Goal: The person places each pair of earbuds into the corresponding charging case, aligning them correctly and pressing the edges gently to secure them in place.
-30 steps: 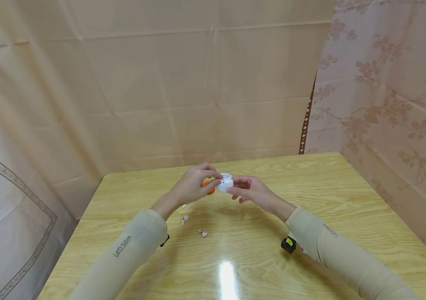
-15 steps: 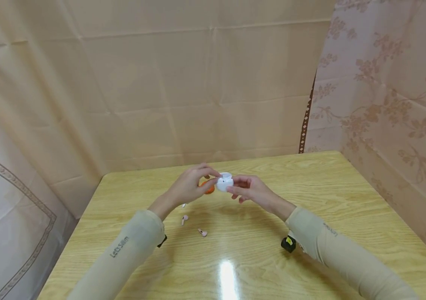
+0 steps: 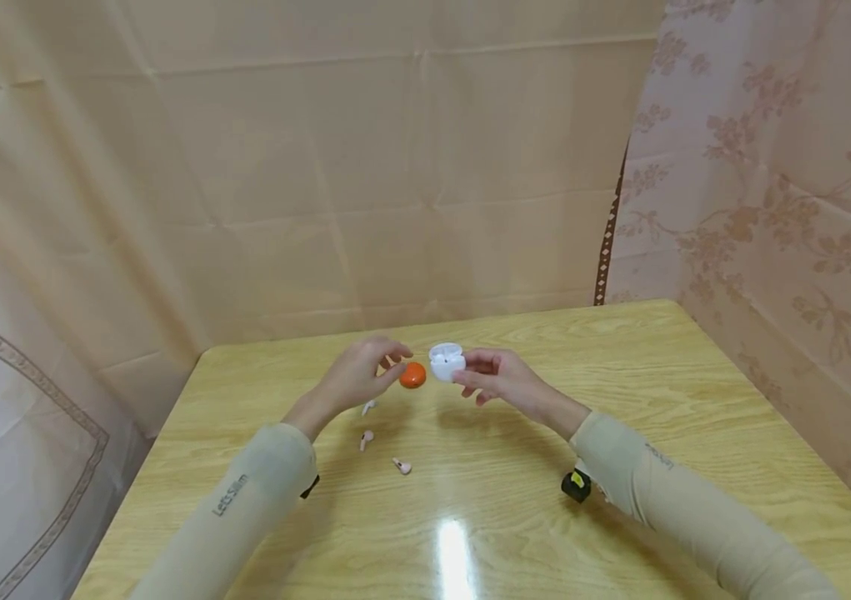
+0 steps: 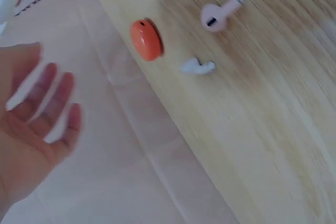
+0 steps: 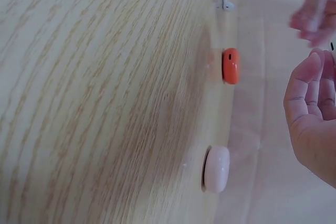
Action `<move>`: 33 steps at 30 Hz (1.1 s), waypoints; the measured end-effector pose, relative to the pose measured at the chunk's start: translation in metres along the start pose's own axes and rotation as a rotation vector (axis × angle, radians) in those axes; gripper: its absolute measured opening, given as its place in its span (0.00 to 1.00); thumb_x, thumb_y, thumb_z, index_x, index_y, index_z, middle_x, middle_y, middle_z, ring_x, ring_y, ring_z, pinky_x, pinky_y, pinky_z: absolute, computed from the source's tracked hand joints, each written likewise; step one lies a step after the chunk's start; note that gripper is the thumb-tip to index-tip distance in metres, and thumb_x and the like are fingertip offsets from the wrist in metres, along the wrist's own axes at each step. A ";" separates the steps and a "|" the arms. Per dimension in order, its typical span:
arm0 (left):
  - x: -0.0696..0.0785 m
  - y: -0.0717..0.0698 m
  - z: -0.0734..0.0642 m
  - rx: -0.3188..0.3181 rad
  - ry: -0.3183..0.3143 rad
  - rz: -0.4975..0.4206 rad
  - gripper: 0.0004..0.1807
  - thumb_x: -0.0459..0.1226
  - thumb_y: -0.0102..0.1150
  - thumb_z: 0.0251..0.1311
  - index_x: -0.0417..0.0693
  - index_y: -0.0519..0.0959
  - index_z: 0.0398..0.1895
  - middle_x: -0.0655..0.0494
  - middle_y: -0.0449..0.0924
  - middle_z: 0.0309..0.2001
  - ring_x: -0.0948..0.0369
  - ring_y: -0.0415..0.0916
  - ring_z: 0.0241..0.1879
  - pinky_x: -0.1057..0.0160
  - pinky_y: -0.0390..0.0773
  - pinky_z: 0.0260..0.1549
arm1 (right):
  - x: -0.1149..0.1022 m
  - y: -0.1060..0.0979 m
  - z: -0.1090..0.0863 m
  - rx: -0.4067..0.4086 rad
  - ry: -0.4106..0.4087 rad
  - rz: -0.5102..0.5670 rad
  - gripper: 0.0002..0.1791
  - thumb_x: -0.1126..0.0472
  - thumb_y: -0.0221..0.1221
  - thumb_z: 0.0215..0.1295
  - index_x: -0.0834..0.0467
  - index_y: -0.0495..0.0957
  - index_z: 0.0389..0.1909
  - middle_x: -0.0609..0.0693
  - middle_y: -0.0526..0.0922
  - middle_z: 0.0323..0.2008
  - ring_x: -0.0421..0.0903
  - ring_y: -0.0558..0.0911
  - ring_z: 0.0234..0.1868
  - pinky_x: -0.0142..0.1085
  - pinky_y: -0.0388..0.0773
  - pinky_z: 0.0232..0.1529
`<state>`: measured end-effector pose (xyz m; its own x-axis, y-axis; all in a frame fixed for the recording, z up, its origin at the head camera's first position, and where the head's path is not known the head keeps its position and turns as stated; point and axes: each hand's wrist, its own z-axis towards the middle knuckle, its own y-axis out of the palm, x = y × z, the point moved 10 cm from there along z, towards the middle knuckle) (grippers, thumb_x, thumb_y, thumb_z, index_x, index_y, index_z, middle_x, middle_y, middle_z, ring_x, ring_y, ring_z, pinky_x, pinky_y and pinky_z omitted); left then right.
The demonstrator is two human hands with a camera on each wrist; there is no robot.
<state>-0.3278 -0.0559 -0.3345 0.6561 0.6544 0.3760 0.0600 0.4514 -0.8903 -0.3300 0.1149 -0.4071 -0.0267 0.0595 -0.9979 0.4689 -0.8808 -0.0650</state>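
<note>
My right hand (image 3: 508, 385) holds a white earbud case (image 3: 447, 367) above the table, its lid raised; fingers and thumb grip its right side. To the left, my left hand (image 3: 350, 375) hovers apart from the case, fingers loosely bent with nothing between them, as the left wrist view also shows. An orange earbud case (image 3: 413, 376) lies closed on the table near the left fingertips. A white earbud (image 4: 198, 66) rests close to it. Nearer to me lie two pink earbuds, one pink earbud (image 3: 367, 439) left of the other pink earbud (image 3: 402, 466).
A closed pale pink case (image 5: 217, 169) stands on the wooden table (image 3: 530, 533); my right hand hides it in the head view. Behind the table hangs a beige curtain (image 3: 320, 183), with a flowered cloth (image 3: 793, 208) on the right.
My left hand has drawn back leftward from the white case's opening, its fingers spreading. The orange case and the white earbud show more fully. My right hand holds the case nearly still.
</note>
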 end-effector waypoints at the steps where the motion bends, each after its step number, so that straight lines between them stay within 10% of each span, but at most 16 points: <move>1: -0.004 0.003 -0.002 -0.034 -0.021 0.027 0.11 0.35 0.64 0.67 0.41 0.84 0.50 0.48 0.86 0.47 0.54 0.83 0.41 0.54 0.82 0.42 | 0.000 0.000 0.000 0.001 0.001 0.004 0.23 0.57 0.65 0.70 0.66 0.76 0.58 0.58 0.85 0.46 0.47 0.84 0.40 0.38 0.82 0.38; 7: -0.031 0.026 -0.015 -0.213 -0.156 0.114 0.16 0.35 0.66 0.66 0.39 0.82 0.55 0.43 0.84 0.48 0.48 0.81 0.48 0.48 0.80 0.47 | 0.000 0.001 0.001 0.006 0.002 0.012 0.23 0.59 0.65 0.70 0.67 0.75 0.59 0.65 0.83 0.50 0.47 0.84 0.39 0.36 0.82 0.37; 16: -0.059 0.043 -0.029 -0.293 -0.271 0.175 0.16 0.34 0.65 0.64 0.38 0.83 0.53 0.43 0.84 0.50 0.47 0.81 0.51 0.47 0.78 0.53 | 0.001 -0.001 0.002 0.017 0.014 -0.012 0.24 0.58 0.66 0.69 0.67 0.76 0.59 0.56 0.85 0.46 0.49 0.85 0.43 0.52 0.79 0.53; 33: -0.065 0.055 -0.034 -0.302 -0.257 0.184 0.12 0.32 0.68 0.59 0.41 0.86 0.46 0.49 0.85 0.44 0.52 0.80 0.43 0.48 0.79 0.47 | 0.006 0.001 0.002 0.016 0.068 -0.047 0.24 0.57 0.66 0.69 0.66 0.77 0.60 0.54 0.86 0.47 0.59 0.82 0.52 0.42 0.71 0.45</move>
<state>-0.3413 -0.0943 -0.4169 0.4698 0.8544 0.2221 0.2025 0.1406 -0.9691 -0.3317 0.1137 -0.4135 0.0123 0.1322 -0.9911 0.4547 -0.8836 -0.1122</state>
